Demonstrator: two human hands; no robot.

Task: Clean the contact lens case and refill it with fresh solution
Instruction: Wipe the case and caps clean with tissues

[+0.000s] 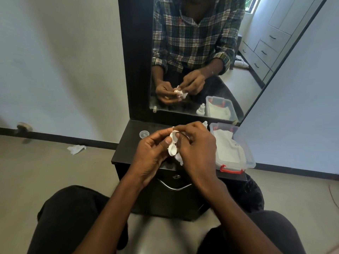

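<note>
Above the dark dresser top (pixel 128 147), my left hand (pixel 152 153) pinches the white contact lens case (pixel 172 146), thumb on its side; one open well faces me. My right hand (pixel 196 149) holds a white tissue (pixel 178 158) against the upper well, fingers curled over it, so that well is hidden. A loose clear cap (pixel 144 134) lies on the dresser top to the left. Behind my right hand, only the tip of the white solution bottle (pixel 205 123) shows.
A clear plastic box (pixel 246 158) with red latches, holding white tissues, stands at the dresser's right. A mirror (pixel 201 52) rises behind. A drawer with a metal handle (pixel 175 186) is below. A crumpled tissue (pixel 76 149) lies on the floor, left.
</note>
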